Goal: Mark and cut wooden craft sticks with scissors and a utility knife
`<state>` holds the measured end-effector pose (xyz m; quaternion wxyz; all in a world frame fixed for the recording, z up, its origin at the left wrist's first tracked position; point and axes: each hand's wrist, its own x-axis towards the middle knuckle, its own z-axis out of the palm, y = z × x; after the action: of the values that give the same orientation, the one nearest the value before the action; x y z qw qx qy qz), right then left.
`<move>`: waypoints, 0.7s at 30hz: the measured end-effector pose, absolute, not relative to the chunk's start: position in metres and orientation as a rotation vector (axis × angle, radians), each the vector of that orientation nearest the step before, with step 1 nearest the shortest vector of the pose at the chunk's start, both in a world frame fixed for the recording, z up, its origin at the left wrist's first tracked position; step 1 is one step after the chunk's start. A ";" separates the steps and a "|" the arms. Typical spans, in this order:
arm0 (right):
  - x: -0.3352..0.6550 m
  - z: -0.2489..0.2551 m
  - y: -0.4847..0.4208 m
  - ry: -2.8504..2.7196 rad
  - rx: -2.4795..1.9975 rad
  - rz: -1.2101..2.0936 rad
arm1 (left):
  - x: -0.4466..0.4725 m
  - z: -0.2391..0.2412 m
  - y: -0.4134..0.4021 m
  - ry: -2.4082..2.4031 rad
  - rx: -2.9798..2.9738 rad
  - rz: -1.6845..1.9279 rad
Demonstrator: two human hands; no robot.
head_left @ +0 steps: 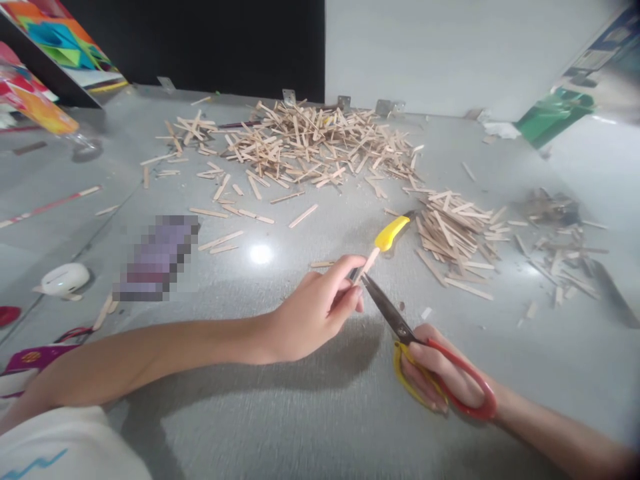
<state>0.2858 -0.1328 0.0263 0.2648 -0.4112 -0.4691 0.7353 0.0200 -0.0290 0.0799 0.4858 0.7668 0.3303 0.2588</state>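
My left hand [313, 310] pinches a wooden craft stick [370, 262] between thumb and fingers, its free end slanting up and to the right. In my right hand [440, 367] is a pair of scissors [387, 310] with dark blades and red and yellow handles. The blades reach up and left to the stick, just beside my left fingertips. Whether they touch the wood I cannot tell. Beyond the stick's upper end lies a yellow-handled tool [393, 233] with a dark tip on the table.
A large heap of wooden sticks [320, 143] spreads across the back of the grey table [280, 427]. To the right are a smaller pile [453, 230] and scattered short pieces [565, 263]. On the left lie a blurred-out rectangular object [160, 257] and a white case [65, 279].
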 end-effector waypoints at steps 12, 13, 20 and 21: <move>0.272 0.024 -0.122 -1.117 -1.230 1.966 | 0.032 0.043 -0.017 0.762 1.729 0.832; 0.269 0.025 -0.121 -1.104 -1.250 1.958 | 0.032 0.038 -0.016 0.760 1.717 0.850; 0.249 0.028 -0.114 -1.052 -1.330 1.899 | 0.031 0.008 -0.014 0.785 1.656 0.950; 0.249 0.028 -0.114 -1.050 -1.336 1.899 | 0.030 0.005 -0.014 0.783 1.653 0.951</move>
<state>0.2486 -0.1144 0.0279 0.2923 -0.5014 -0.3941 0.7127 0.0305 -0.0140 0.0054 0.5142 0.6877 0.3256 0.3958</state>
